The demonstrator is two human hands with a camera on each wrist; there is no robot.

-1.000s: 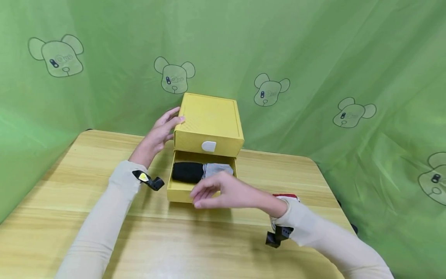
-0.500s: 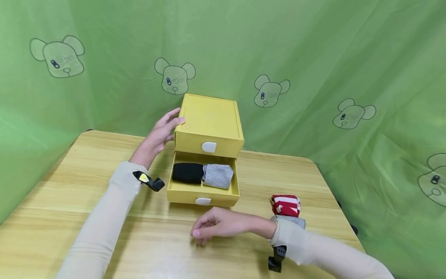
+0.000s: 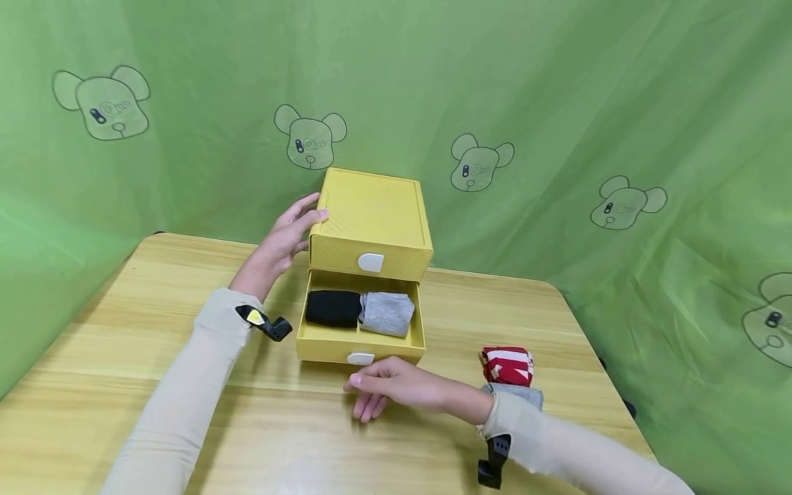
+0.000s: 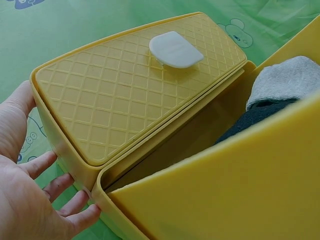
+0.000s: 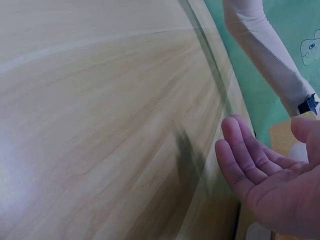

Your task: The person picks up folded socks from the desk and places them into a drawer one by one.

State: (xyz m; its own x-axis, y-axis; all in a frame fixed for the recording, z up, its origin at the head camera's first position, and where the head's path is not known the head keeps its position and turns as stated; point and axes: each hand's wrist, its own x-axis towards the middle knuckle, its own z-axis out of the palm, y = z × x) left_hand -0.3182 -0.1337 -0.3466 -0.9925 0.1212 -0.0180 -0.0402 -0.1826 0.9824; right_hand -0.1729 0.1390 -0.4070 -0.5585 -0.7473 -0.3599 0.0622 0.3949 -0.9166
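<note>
A yellow two-drawer storage box [image 3: 374,206] stands at the back of the table, its upper drawer closed. The lower drawer [image 3: 322,349] is pulled out and holds a rolled black cloth [image 3: 333,309] beside a folded grey cloth [image 3: 387,313]. My left hand [image 3: 281,237] rests against the box's left side, thumb at the top edge; in the left wrist view its fingers [image 4: 57,187] touch the side without wrapping round it. Just in front of the lower drawer's white handle [image 3: 361,358] is my right hand [image 3: 402,385], holding nothing, its fingers loosely bent in the right wrist view.
On the wooden table [image 3: 278,440], to the right, lies a folded red-and-white cloth [image 3: 507,365]. Another grey folded cloth [image 3: 520,394] is partly hidden behind the right sleeve. A green curtain [image 3: 396,82] hangs behind the table.
My right hand has drawn back from over the open drawer toward me, then risen slightly to the drawer front, its fingers turning. The left hand and the box stay in place.
</note>
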